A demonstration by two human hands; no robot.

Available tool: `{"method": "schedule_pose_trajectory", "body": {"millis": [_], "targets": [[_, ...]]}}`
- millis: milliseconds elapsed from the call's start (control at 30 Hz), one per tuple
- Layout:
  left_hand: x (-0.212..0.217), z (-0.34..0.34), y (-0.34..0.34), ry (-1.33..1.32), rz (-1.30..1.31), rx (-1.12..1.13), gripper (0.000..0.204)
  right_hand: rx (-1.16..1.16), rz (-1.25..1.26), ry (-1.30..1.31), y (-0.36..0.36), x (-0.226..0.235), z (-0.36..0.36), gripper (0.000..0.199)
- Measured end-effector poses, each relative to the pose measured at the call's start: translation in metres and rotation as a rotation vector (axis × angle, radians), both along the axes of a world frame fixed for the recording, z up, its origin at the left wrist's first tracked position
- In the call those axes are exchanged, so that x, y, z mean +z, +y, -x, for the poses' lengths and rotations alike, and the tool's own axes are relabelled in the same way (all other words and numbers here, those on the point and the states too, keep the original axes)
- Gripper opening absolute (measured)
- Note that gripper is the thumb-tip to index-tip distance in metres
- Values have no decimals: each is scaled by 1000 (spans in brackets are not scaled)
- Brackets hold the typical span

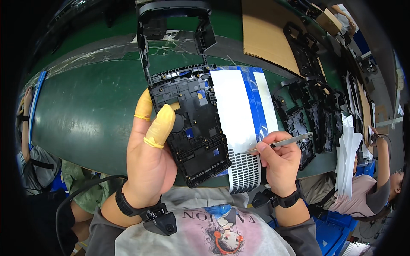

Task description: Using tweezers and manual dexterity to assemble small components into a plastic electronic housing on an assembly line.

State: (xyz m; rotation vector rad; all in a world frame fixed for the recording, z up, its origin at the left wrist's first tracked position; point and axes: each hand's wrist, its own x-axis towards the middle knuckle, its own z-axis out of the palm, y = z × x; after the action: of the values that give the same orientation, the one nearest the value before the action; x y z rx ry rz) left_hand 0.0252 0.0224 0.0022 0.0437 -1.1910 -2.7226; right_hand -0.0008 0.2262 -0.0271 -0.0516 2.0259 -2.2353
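Observation:
My left hand, with yellow finger cots on two fingers, grips the left side of a black plastic housing. This housing has an open rectangular frame with a handle-like bar at its far end, and small blue and brass-coloured spots inside. In my right hand is a pair of metal tweezers, pinched between thumb and fingers. Their tip points left, at the upper rows of a white sheet of small black stickers. That sheet lies just right of the housing, which overlaps the area beside it.
White sheets with blue tape lie on the green table. More black housings stand at the right, near crumpled white paper. Cardboard lies at the back. Another person sits at the right; a further person's arm shows far left.

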Motion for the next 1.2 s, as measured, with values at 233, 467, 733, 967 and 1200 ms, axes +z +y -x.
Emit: {"method": "schedule_pose_trajectory", "body": {"millis": [233,467,733,967,1200], "targets": [[2,-1,2,8,-41,-38,40,-3,8,-12,0,2,1,13],[-2,4,10,-102,-118,-72,36,-105,181,15,-4,40,-12,14],[3,-5,24,-138,-250,-252,39,88,292,63,-33,45,-13,18],[5,-6,26,-127,-185,-280,41,-37,127,96,-44,47,-14,16],[4,-5,26,-118,-184,-282,41,-37,117,102,-45,45,-14,15]]}}
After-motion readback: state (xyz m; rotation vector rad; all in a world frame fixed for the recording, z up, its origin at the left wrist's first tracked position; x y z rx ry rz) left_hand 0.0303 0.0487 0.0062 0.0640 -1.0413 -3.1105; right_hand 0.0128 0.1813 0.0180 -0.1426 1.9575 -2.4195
